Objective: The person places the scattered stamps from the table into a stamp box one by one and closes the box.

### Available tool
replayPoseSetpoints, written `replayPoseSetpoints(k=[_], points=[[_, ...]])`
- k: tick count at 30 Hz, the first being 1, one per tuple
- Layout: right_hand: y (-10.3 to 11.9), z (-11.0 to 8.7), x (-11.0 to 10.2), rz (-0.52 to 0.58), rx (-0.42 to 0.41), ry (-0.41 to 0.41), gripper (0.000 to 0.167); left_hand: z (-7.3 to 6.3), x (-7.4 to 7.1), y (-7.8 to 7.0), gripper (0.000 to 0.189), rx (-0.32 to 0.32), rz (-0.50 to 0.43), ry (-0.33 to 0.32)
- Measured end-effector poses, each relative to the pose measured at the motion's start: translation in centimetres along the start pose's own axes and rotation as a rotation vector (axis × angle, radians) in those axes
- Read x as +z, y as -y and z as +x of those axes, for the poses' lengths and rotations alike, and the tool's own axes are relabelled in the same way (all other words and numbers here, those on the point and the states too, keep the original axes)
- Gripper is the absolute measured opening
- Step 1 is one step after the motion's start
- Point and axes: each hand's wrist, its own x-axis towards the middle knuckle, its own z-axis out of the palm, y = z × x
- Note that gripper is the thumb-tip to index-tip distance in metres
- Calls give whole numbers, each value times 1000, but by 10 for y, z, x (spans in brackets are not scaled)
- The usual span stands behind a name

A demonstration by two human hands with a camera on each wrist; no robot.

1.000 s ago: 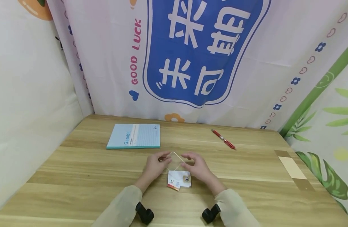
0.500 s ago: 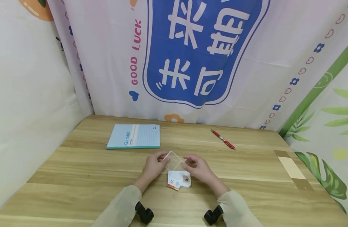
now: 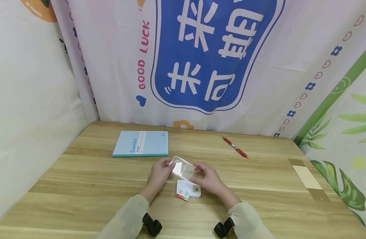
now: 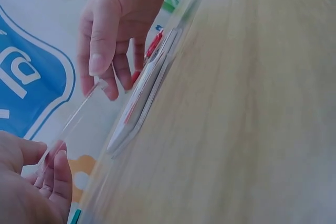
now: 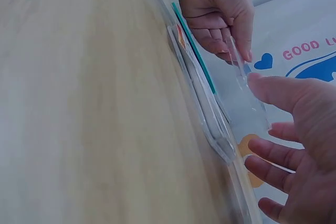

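A clear rectangular plastic lid hangs tilted above the table, light glinting off its face. My left hand pinches its left end between thumb and fingers. At the other end my right hand holds it with thumb and index finger, the remaining fingers spread in the right wrist view. Just below the lid lies a white flat pack with an orange-and-white label and a small brown square sticker. Seen edge-on in the left wrist view, the white pack sits in a clear tray.
A light blue notebook lies at the back left of the wooden table. A red pen rests at the back right. Tape strips stick near the right edge. A printed curtain hangs behind.
The clear plastic lid has turned from a diamond-like slant to a flatter angle, its left end shifting left with my left hand. The white pack, notebook and pen stay put.
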Motion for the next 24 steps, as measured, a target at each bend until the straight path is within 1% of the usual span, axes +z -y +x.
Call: replayPoseSetpoints(k=[4,7,10,11,13,15,17,20,22,24], points=[[2,0,1,-47,-8,-1,62,-3,3,-5,24,-52,-78,-5],[5,-1,2,-128,-21,-15,66,-5,5,-9,25,-79,-128,7],[5,-2,1,-211,-46,-35,66,-7,6,-13,27,-90,-159,31],[5,-2,1,-224,-57,-41,65,-8,6,-14,28,-98,-168,41],[2,-2,0,-210,-68,-42,63,-9,5,-15,30,-101,-177,68],[-2,-2,-3,-163,-63,-34,61,-9,3,-14,32,-89,-154,99],[-7,-1,-8,-97,-42,-35,60,-9,0,-12,34,-62,-106,124],[-15,0,-15,-21,-9,-38,59,-10,-5,-10,34,6,13,151],[-20,2,-20,-11,9,-40,60,-12,-9,-8,35,43,86,187],[-25,3,-24,-27,22,-35,61,-15,-12,-8,38,69,159,241]])
